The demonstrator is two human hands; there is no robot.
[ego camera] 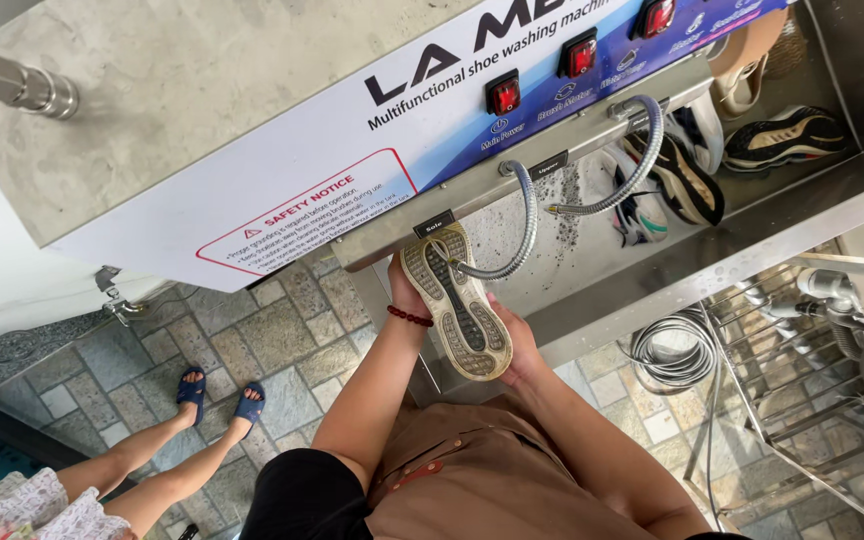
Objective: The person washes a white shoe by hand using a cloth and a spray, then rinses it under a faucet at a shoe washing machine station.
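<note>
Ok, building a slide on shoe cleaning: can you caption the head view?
Both hands, left hand and right hand, hold a beige sneaker sole-up beneath a steel washing machine's flexible hose.

The machine's front panel (372,130) carries a long white and blue sign with dark lettering. A white rectangular notice (307,215) with red border and red triangle sits at its lower left. 2 small black label plates, (434,224) and (548,165), are fixed to the metal ledge below.

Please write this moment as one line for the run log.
left hand: grips shoe | right hand: grips shoe heel | sole: facing up | nozzle: above sole
</note>
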